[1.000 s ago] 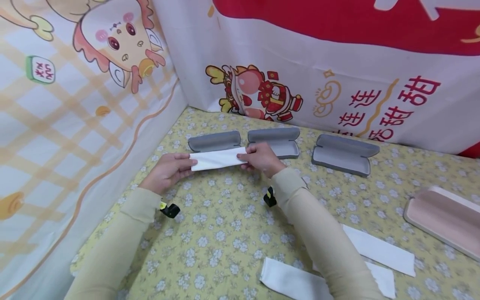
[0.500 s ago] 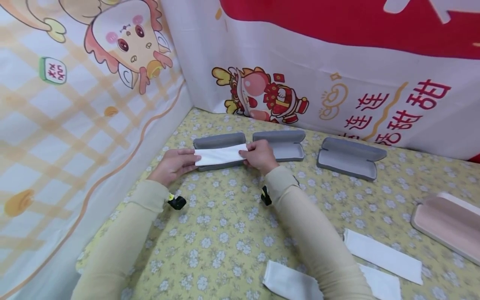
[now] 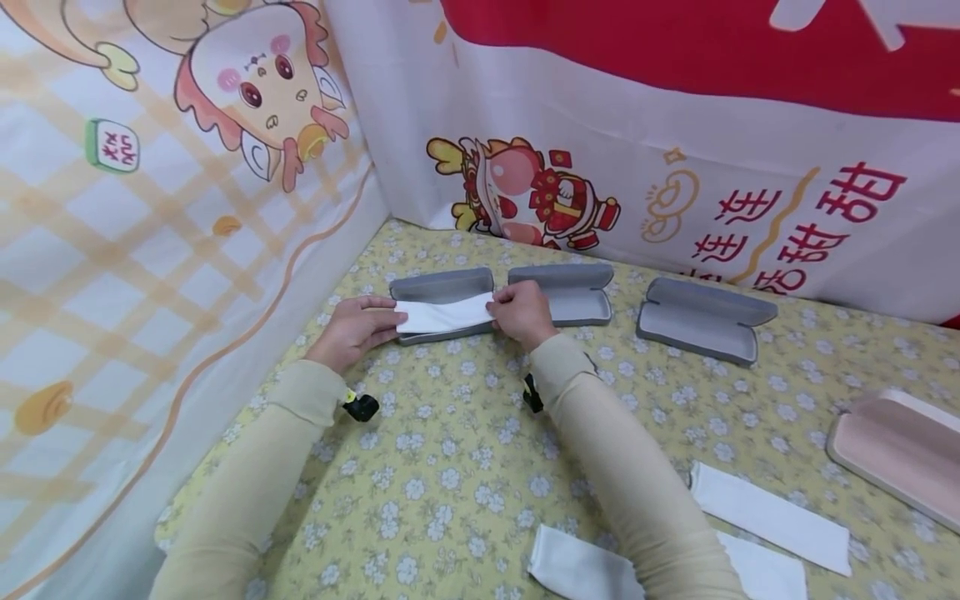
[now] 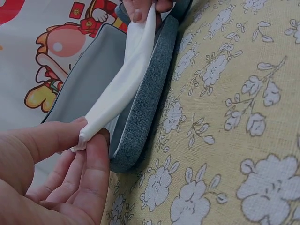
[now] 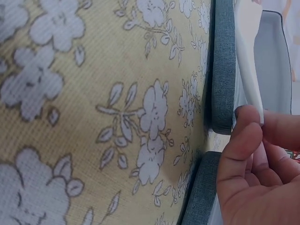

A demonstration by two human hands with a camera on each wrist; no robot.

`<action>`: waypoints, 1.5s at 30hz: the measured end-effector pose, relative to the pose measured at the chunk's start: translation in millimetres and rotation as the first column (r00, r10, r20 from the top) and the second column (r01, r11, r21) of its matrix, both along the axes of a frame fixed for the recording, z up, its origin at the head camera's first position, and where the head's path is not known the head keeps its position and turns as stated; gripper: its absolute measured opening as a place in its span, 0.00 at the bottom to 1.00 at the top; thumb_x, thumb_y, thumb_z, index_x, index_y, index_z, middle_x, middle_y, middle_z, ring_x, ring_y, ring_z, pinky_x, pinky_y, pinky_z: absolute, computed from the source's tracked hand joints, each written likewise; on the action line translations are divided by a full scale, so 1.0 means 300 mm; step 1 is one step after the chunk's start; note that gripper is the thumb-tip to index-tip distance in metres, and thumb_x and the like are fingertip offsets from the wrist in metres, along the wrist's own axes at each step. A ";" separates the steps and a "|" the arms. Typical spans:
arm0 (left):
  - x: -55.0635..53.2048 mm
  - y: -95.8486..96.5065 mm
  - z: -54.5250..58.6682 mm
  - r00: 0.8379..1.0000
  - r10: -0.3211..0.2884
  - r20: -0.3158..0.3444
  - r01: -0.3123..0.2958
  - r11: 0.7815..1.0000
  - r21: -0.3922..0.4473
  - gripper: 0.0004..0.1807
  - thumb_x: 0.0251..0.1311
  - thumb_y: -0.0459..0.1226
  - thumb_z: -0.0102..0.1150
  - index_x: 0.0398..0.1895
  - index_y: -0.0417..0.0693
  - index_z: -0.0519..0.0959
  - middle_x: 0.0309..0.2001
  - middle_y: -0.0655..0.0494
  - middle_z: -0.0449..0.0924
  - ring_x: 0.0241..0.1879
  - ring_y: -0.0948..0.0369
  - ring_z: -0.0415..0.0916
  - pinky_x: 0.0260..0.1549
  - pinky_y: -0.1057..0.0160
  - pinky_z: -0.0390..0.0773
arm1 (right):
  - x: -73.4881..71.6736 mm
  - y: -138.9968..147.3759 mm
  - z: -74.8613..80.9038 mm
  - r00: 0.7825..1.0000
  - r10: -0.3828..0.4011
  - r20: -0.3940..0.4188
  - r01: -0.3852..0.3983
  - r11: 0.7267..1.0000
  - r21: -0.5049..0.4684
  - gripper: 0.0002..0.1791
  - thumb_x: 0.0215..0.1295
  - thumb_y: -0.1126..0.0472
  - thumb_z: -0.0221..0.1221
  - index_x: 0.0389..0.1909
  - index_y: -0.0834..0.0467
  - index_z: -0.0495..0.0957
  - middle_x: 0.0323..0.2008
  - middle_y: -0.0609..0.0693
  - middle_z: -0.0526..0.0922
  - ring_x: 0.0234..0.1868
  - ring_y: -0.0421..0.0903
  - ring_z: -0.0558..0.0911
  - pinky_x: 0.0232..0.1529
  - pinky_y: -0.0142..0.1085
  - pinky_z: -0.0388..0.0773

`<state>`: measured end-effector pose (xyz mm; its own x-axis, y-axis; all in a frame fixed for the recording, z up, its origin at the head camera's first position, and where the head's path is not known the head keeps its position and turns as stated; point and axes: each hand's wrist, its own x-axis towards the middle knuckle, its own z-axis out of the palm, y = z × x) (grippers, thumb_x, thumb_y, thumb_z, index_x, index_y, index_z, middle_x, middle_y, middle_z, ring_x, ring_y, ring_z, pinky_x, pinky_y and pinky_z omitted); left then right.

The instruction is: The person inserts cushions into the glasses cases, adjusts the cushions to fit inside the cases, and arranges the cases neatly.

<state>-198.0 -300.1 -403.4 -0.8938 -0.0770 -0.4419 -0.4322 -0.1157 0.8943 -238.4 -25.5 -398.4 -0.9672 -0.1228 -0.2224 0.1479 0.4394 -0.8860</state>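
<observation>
Head view: left hand and right hand pinch opposite ends of a folded white cloth. It sags over the leftmost gray eyeglass case, which lies open on the floral tabletop.

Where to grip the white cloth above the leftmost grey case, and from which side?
Probably pinch the white cloth at both short ends, coming from left and right: it's a long, thin strip, dipping mid-span. The left hand and right hand pinch there, over the open grey case.
</observation>
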 end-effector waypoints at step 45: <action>0.042 0.049 0.002 0.976 -0.077 -0.205 -0.016 0.909 -0.417 0.10 0.63 0.28 0.67 0.46 0.35 0.80 0.42 0.42 0.81 0.42 0.47 0.81 0.44 0.50 0.84 | 0.005 0.009 -0.014 0.971 0.115 -0.211 -0.086 0.986 0.142 0.11 0.70 0.63 0.63 0.49 0.60 0.87 0.40 0.52 0.87 0.39 0.48 0.84 0.39 0.41 0.83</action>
<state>-185.4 -285.3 -403.0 -0.9673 -0.1827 -0.1759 -0.2246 0.2947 0.9288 -236.8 -22.8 -402.6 -0.9783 -0.2055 -0.0284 -0.0929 0.5561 -0.8259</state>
